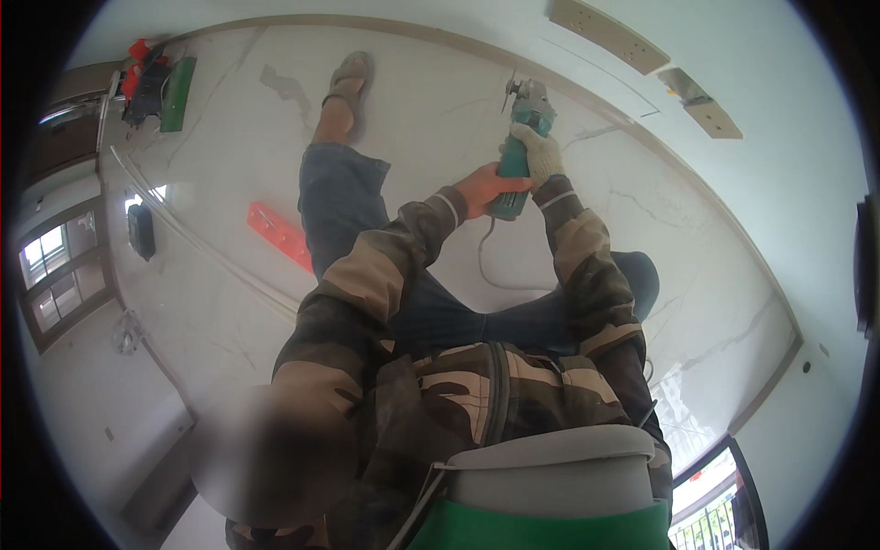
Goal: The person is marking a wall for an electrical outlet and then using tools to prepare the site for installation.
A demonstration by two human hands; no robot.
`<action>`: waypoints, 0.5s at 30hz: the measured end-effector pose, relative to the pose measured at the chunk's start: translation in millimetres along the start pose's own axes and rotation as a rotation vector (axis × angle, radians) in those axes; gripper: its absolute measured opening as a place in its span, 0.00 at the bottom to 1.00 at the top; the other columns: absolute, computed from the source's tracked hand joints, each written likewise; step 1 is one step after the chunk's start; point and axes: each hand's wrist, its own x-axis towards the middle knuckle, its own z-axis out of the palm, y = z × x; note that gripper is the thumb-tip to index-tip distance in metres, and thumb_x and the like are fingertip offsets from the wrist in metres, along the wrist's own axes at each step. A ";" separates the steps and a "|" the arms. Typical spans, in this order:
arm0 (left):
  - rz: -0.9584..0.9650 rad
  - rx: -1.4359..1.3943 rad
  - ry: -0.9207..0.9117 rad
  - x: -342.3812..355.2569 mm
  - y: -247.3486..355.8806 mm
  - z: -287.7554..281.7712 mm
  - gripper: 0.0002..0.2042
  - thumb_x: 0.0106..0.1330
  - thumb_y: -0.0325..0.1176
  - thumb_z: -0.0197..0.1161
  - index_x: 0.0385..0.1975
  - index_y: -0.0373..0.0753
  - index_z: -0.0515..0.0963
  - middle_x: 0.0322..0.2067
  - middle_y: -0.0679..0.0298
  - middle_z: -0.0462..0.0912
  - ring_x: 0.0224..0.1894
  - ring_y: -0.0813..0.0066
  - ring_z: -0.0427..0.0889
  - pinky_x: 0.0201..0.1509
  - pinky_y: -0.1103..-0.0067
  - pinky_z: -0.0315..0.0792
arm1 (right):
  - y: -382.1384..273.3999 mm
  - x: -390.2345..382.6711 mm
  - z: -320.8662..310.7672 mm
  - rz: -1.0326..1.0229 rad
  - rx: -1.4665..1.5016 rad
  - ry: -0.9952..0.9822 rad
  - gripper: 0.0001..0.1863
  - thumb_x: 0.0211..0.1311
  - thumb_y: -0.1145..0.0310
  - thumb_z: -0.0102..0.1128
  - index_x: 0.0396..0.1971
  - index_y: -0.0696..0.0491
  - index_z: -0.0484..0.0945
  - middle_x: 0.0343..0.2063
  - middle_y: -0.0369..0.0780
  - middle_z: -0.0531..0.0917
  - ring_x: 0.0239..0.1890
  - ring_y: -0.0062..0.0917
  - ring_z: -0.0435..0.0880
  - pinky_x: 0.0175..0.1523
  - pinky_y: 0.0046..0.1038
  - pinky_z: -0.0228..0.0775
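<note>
A teal angle grinder (513, 170) is in both of my hands, its metal head and thin disc (510, 90) pointing away from me toward the base of the far wall. My bare left hand (483, 189) is closed round the rear end of the body. Further forward, my right hand (543, 153), in a whitish glove, grips the body just behind the head. From the grinder's rear a grey cord (483, 257) curls down and passes over toward my right leg. Whether the disc is turning cannot be told.
A red perforated strip (280, 236) lies on the glossy tile floor beside my left leg. Long white strips (197, 236) stretch along the left. A black case (140, 231) and a green-and-red heap of gear (174, 96) stand farther left. Beige socket panels (610, 35) sit on the wall.
</note>
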 end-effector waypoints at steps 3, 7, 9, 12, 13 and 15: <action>0.023 0.162 -0.025 2.9 11.3 -13.6 0.21 0.57 0.35 0.70 0.48 0.39 0.71 0.40 0.64 0.76 0.41 0.71 0.79 0.40 0.69 0.78 | -3.4 8.6 13.2 -0.017 -0.034 0.022 0.16 0.56 0.65 0.64 0.39 0.60 0.74 0.28 0.42 0.78 0.28 0.29 0.81 0.31 0.29 0.77; -0.039 0.298 -0.005 6.5 32.7 -38.9 0.21 0.54 0.33 0.72 0.46 0.38 0.74 0.39 0.63 0.78 0.40 0.70 0.80 0.40 0.69 0.78 | -2.7 23.8 38.1 0.019 -0.013 0.075 0.15 0.55 0.66 0.63 0.39 0.59 0.75 0.27 0.41 0.78 0.28 0.29 0.81 0.32 0.30 0.76; -0.022 0.367 0.084 9.0 41.6 -51.1 0.20 0.50 0.29 0.72 0.44 0.37 0.75 0.37 0.61 0.79 0.38 0.69 0.80 0.39 0.70 0.78 | 0.3 33.9 52.0 -0.006 0.012 0.086 0.15 0.56 0.66 0.63 0.39 0.59 0.75 0.27 0.40 0.78 0.28 0.29 0.81 0.32 0.30 0.76; 0.125 0.429 0.114 15.7 47.6 -64.0 0.20 0.47 0.27 0.72 0.42 0.35 0.76 0.37 0.60 0.80 0.38 0.67 0.80 0.38 0.71 0.78 | 2.8 49.4 63.2 -0.040 0.058 0.094 0.15 0.56 0.66 0.63 0.38 0.59 0.75 0.27 0.40 0.78 0.29 0.29 0.81 0.33 0.31 0.77; 0.117 0.428 0.110 18.5 46.7 -66.2 0.20 0.47 0.27 0.72 0.42 0.35 0.76 0.37 0.60 0.80 0.38 0.67 0.80 0.38 0.71 0.78 | 3.8 53.3 63.5 -0.033 0.077 0.114 0.14 0.56 0.66 0.63 0.38 0.59 0.76 0.27 0.40 0.78 0.29 0.30 0.81 0.33 0.31 0.77; 0.133 0.357 0.164 23.6 44.1 -69.6 0.22 0.46 0.26 0.71 0.43 0.33 0.74 0.37 0.59 0.79 0.38 0.67 0.80 0.39 0.72 0.78 | 5.1 59.2 62.2 -0.036 0.066 0.119 0.15 0.56 0.66 0.63 0.38 0.60 0.76 0.27 0.40 0.78 0.29 0.30 0.81 0.33 0.30 0.77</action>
